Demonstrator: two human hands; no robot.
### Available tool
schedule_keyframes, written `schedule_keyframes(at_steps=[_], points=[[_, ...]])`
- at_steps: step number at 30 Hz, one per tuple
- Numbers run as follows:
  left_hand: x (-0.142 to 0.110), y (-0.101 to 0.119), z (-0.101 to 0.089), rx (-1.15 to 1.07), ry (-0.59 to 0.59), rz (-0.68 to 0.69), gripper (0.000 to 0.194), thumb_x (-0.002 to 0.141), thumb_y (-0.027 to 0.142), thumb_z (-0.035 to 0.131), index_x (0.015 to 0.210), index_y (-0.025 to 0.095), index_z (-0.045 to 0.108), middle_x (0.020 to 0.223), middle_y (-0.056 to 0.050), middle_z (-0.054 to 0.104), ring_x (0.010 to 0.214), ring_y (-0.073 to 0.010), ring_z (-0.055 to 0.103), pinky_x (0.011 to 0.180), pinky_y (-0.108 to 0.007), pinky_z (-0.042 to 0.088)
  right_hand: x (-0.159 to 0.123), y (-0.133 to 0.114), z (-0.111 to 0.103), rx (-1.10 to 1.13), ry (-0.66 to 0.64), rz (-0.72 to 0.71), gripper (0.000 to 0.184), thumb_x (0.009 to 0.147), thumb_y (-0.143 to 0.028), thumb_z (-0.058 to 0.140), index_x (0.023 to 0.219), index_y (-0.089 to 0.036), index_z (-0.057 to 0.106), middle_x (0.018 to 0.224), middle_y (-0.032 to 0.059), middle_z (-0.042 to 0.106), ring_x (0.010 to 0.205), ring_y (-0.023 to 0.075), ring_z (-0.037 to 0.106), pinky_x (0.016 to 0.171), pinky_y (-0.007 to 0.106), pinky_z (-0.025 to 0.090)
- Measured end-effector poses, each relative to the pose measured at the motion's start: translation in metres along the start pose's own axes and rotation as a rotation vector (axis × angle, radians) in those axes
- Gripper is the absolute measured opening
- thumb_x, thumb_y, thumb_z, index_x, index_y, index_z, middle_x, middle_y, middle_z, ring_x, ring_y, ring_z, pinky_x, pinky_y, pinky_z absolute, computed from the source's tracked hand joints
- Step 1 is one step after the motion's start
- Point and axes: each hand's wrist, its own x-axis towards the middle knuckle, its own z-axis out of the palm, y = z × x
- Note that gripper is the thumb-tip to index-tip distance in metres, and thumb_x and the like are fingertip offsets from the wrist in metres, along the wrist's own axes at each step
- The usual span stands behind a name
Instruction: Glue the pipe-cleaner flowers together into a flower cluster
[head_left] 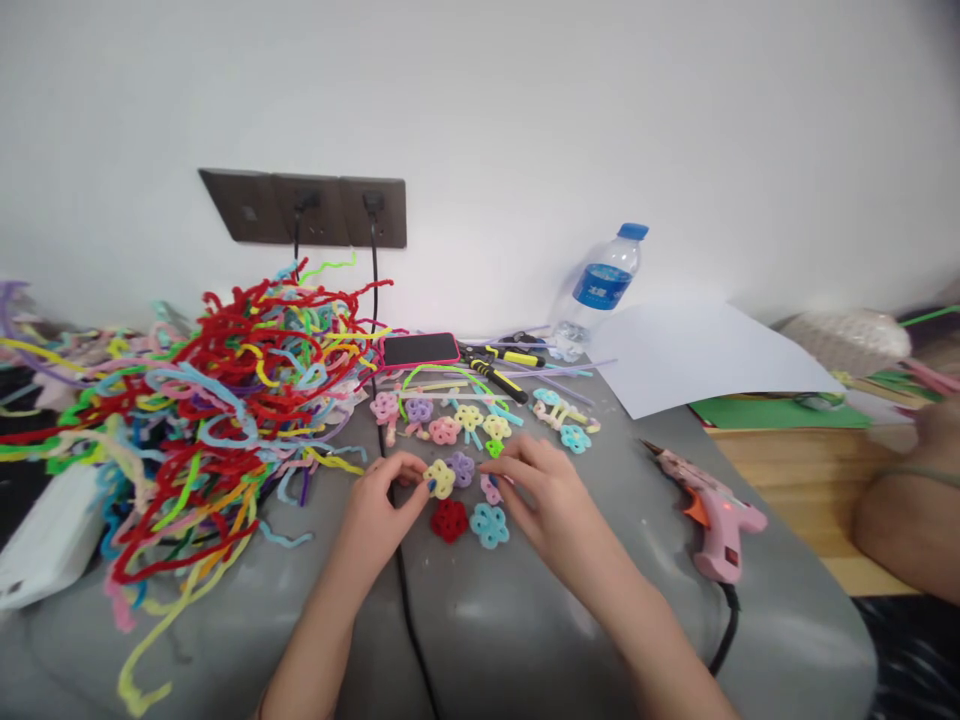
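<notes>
On the grey table, my left hand (388, 492) pinches a pale yellow pipe-cleaner flower (439, 480) by its left edge. My right hand (534, 488) has thumb and index finger closed on a pink pipe-cleaner flower (490, 489), partly hidden by the fingers. Between the hands lies a purple flower (462, 468). A red flower (449, 521) and a light blue flower (490, 525) sit just in front, so the five-petal shapes form a loose ring. Behind them rest more flowers, among them a pink one (445, 430) and a blue one (575, 438).
A big tangle of coloured pipe cleaners (247, 380) covers the left side. Farther back are a phone (420, 349), yellow-black pliers (501, 381), a water bottle (602, 285) and white paper (697, 360). A pink glue gun (721, 525) lies right; a black cable (409, 610) crosses the table.
</notes>
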Motion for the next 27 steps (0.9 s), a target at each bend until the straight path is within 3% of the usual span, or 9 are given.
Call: schedule_keyframes(at_steps=[8, 18, 27], points=[[0.000, 0.001, 0.000, 0.014, -0.002, 0.025, 0.011, 0.080, 0.024, 0.057, 0.088, 0.021, 0.065, 0.085, -0.003, 0.070, 0.083, -0.0191, 0.066, 0.078, -0.031, 0.050, 0.024, 0.007, 0.028, -0.158, -0.046, 0.081, 0.015, 0.085, -0.012, 0.070, 0.093, -0.023, 0.076, 0.089, 0.0051, 0.066, 0.087, 0.0225, 0.062, 0.076, 0.034, 0.033], [0.000, 0.003, 0.001, 0.041, 0.015, 0.045, 0.009, 0.080, 0.021, 0.057, 0.086, 0.022, 0.064, 0.082, -0.001, 0.069, 0.080, -0.0183, 0.065, 0.076, -0.030, 0.048, 0.030, 0.006, 0.029, -0.169, -0.111, 0.156, 0.014, 0.085, -0.010, 0.068, 0.093, -0.021, 0.073, 0.092, 0.0045, 0.067, 0.083, 0.0194, 0.061, 0.080, 0.033, 0.029], [0.003, 0.008, 0.003, 0.123, 0.015, 0.041, 0.009, 0.077, 0.016, 0.059, 0.083, 0.022, 0.064, 0.077, 0.000, 0.070, 0.079, -0.0190, 0.064, 0.074, -0.030, 0.047, 0.031, 0.002, 0.027, -0.181, -0.132, 0.258, 0.010, 0.083, -0.011, 0.067, 0.078, -0.019, 0.071, 0.086, 0.0037, 0.067, 0.079, 0.0184, 0.059, 0.078, 0.034, 0.026]])
